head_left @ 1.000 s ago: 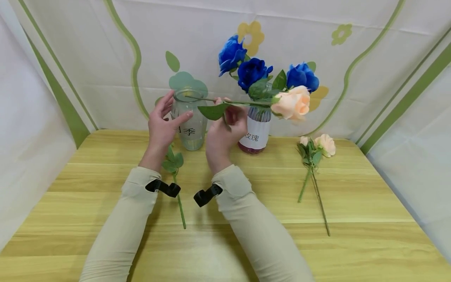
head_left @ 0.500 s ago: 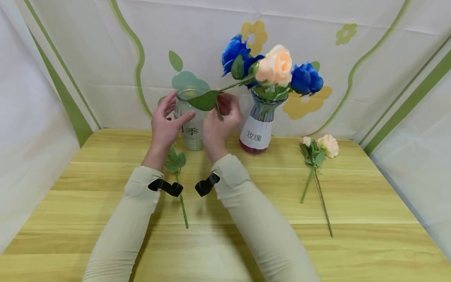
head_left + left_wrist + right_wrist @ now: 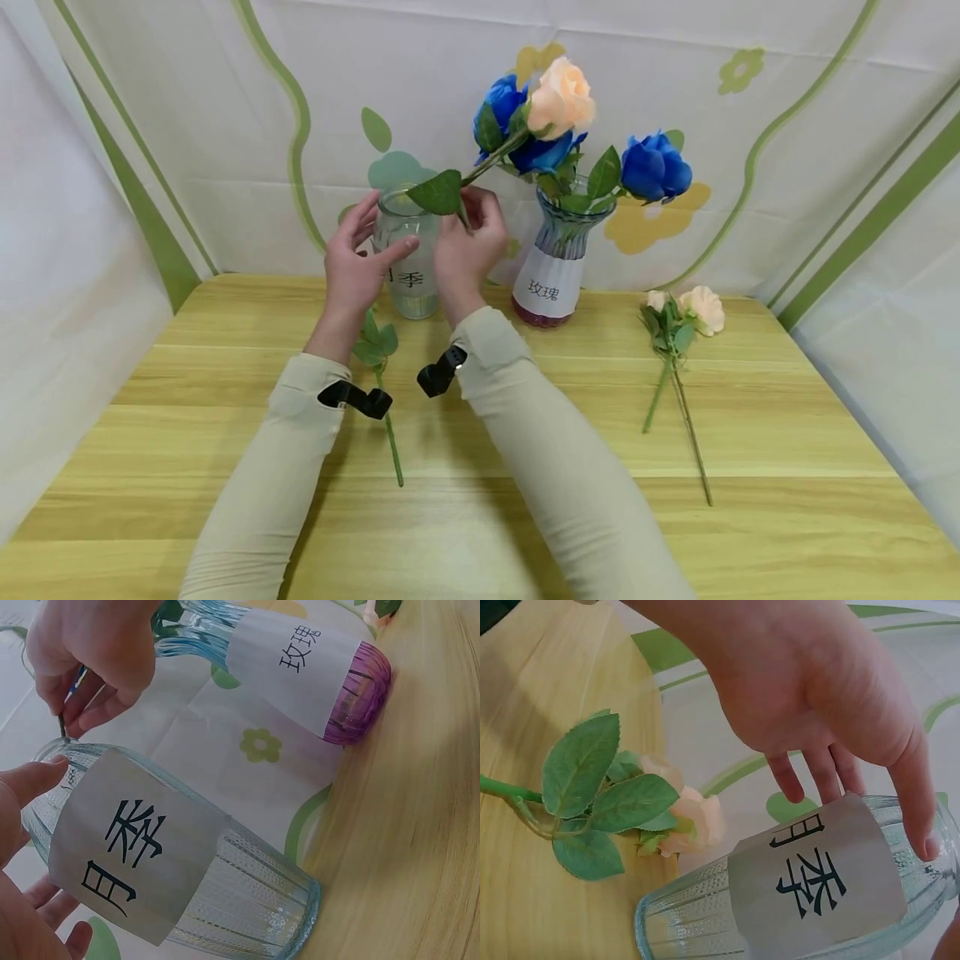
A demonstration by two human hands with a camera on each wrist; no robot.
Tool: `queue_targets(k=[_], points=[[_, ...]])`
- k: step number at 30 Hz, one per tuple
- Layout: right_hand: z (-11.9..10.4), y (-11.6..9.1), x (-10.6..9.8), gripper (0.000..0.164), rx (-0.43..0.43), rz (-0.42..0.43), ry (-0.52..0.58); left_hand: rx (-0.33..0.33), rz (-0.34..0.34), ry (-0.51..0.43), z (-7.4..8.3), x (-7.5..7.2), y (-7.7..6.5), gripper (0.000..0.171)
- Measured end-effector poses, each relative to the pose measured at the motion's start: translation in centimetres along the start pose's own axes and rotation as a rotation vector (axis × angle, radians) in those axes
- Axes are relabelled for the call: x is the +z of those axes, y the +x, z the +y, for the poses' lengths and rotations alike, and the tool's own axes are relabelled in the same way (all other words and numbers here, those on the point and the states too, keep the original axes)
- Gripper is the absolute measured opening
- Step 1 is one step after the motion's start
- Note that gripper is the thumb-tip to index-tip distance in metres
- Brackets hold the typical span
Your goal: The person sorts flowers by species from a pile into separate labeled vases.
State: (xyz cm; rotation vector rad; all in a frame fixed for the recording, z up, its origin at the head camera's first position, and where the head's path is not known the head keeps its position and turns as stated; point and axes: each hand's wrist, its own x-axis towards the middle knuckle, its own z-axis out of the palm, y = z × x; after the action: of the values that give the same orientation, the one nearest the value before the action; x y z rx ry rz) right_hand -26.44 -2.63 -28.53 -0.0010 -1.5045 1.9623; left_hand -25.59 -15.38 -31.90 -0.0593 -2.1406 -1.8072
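Note:
My left hand (image 3: pixel 355 271) grips the upper part of a clear glass vase (image 3: pixel 415 293) with a white label, its thumb at the front and fingers around the far side. Beside the mouth, my right hand (image 3: pixel 468 248) pinches the stem of a peach rose (image 3: pixel 562 98). The rose tilts up and to the right, overlapping the blue roses (image 3: pixel 656 167) in the head view. In the left wrist view, the stem's end (image 3: pixel 63 729) is right at the vase's rim. A green leaf (image 3: pixel 437 193) on the stem hangs across the mouth in the head view.
A second vase (image 3: pixel 547 271), purple at its base, holds blue roses to the right. Two peach flowers (image 3: pixel 701 310) lie at the table's right. Another peach flower (image 3: pixel 694 821) lies left of the clear vase. A curtain (image 3: pixel 240 192) hangs behind.
The peach rose's bloom has swung up and leftward, from nearly level to steeply tilted, as my right hand turned its stem. My left hand has kept its grip on the vase.

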Motion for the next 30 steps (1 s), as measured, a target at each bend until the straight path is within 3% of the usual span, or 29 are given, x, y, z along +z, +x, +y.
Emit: queue_targets(k=[9,12,16,18,21,23,30], points=[[0.1,0.8,0.2,0.01,0.123,-0.039,-0.131,0.009,0.002,-0.005,0.2,0.1,-0.2,0.077],[0.0,1.4,0.6,0.013,0.225,-0.029,0.093,0.01,0.001,-0.003,0.2,0.0,-0.2,0.076],[0.0,1.7,0.4,0.012,0.302,-0.038,0.206,0.012,-0.001,-0.005,0.2,0.0,-0.2,0.076],[0.1,1.6,-0.1,0.014,0.276,-0.072,0.033,0.012,-0.004,-0.011,0.2,0.0,-0.2,0.077],[0.1,1.6,-0.8,0.018,0.249,-0.105,-0.083,0.01,-0.009,-0.018,0.2,0.1,-0.2,0.078],[0.1,1.5,-1.3,0.02,0.235,-0.123,-0.113,0.01,-0.011,-0.022,0.2,0.1,-0.2,0.078],[1.3,1.2,-2.8,0.03,0.204,-0.148,-0.027,0.001,-0.012,-0.021,0.2,0.1,-0.1,0.078]])
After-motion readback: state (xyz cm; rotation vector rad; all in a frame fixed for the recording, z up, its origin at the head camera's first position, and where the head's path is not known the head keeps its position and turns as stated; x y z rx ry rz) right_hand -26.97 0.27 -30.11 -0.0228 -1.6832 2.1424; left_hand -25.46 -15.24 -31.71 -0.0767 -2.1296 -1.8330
